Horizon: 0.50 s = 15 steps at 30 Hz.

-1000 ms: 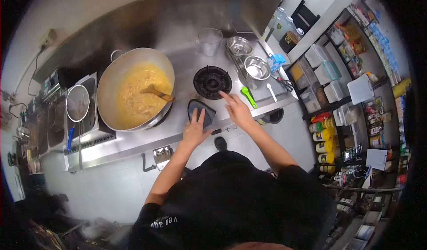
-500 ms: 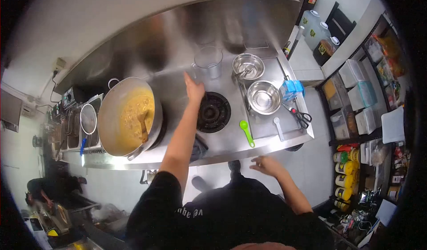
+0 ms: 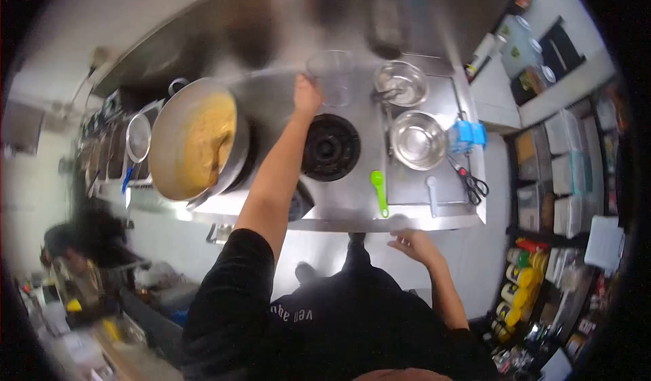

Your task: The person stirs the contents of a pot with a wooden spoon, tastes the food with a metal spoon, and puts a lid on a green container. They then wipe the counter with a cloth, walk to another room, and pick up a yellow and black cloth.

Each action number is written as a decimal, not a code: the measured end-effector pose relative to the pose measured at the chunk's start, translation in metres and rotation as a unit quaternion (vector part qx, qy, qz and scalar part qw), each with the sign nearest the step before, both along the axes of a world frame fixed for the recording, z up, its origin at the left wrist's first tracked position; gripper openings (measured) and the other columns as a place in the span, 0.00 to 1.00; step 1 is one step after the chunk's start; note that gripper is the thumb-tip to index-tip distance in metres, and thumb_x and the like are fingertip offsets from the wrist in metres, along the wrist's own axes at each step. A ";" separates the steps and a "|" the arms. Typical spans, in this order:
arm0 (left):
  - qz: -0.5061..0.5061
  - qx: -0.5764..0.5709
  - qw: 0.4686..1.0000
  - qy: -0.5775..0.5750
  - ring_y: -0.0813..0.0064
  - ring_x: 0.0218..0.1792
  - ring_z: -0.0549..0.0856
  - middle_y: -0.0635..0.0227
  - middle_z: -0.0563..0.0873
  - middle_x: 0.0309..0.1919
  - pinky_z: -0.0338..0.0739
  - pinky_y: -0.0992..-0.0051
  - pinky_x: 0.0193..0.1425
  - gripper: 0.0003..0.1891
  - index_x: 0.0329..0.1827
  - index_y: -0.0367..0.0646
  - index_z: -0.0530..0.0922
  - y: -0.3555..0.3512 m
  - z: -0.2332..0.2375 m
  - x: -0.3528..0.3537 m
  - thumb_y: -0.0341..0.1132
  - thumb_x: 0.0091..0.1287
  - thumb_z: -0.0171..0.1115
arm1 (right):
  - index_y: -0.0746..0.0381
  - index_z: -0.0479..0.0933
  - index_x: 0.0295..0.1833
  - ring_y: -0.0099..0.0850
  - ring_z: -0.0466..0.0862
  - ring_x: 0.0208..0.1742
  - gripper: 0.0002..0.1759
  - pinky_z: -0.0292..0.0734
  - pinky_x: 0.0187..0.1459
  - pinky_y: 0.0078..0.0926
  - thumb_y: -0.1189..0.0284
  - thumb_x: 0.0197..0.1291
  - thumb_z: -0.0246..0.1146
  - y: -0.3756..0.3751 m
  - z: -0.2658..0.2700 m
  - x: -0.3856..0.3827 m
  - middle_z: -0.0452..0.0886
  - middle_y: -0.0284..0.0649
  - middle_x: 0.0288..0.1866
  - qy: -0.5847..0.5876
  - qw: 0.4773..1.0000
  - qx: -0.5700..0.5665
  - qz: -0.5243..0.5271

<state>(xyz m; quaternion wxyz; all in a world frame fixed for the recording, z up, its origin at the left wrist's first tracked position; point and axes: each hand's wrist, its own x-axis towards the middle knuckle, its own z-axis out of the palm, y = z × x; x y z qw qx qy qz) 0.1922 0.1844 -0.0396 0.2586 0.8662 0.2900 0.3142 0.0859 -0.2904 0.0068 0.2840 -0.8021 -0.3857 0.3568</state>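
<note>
Two spots round the burner are covered: behind, left hand, angled seemingly to suit the jug, grasp untellable; front-right, right hand, loosely opened, nothing held.

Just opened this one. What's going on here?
The person's left hand is stretched across the counter to the handle side of a clear jug; blur hides whether its fingers have closed. The right hand holds nothing, near the counter's front edge. The jug stands behind a bare burner. To the left is a wide pot of yellow food with a spoon in it.
</note>
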 end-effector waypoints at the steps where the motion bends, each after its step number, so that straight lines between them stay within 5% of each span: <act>1: 0.018 -0.005 1.000 0.000 0.41 0.42 0.81 0.40 0.81 0.37 0.75 0.51 0.48 0.11 0.43 0.33 0.70 -0.013 0.036 -0.016 0.32 0.64 0.55 | 0.62 0.83 0.48 0.32 0.83 0.30 0.21 0.78 0.35 0.29 0.57 0.57 0.69 0.016 0.010 0.003 0.84 0.42 0.31 0.008 1.000 0.005 -0.002; 5: -0.012 0.023 0.999 -0.030 0.42 0.40 0.82 0.43 0.80 0.35 0.75 0.53 0.46 0.10 0.42 0.33 0.70 -0.033 0.147 -0.096 0.32 0.65 0.56 | 0.58 0.76 0.62 0.31 0.83 0.29 0.26 0.78 0.36 0.28 0.55 0.63 0.64 0.081 -0.005 0.005 0.84 0.43 0.36 0.060 0.990 0.118 -0.041; 10: -0.086 -0.049 0.994 -0.053 0.75 0.30 0.81 0.60 0.81 0.29 0.74 0.74 0.33 0.09 0.42 0.38 0.70 -0.073 0.263 -0.246 0.32 0.65 0.60 | 0.57 0.62 0.72 0.29 0.84 0.34 0.34 0.79 0.37 0.26 0.46 0.71 0.46 0.176 0.040 -0.018 0.82 0.44 0.46 0.329 0.910 0.224 -0.116; 12: -0.090 -0.085 0.987 -0.099 0.83 0.29 0.78 0.69 0.79 0.29 0.72 0.78 0.32 0.07 0.41 0.40 0.71 -0.070 0.262 -0.311 0.29 0.65 0.60 | 0.59 0.53 0.76 0.32 0.84 0.38 0.46 0.82 0.39 0.31 0.35 0.66 0.36 0.212 0.042 -0.041 0.79 0.46 0.54 0.433 0.865 0.230 -0.104; 13: -0.088 -0.120 0.980 -0.131 0.85 0.29 0.76 0.72 0.77 0.29 0.72 0.79 0.32 0.06 0.40 0.40 0.71 -0.068 0.260 -0.345 0.29 0.65 0.59 | 0.59 0.53 0.76 0.32 0.84 0.38 0.46 0.82 0.39 0.31 0.35 0.66 0.36 0.227 0.053 -0.065 0.79 0.46 0.54 0.433 0.870 0.228 -0.068; 15: -0.125 -0.197 0.951 -0.203 0.86 0.28 0.75 0.75 0.76 0.29 0.70 0.80 0.32 0.05 0.38 0.42 0.70 -0.061 0.245 -0.416 0.28 0.65 0.57 | 0.53 0.50 0.77 0.41 0.83 0.46 0.50 0.84 0.42 0.41 0.29 0.60 0.37 0.239 0.077 -0.127 0.73 0.48 0.62 0.581 0.792 0.188 -0.021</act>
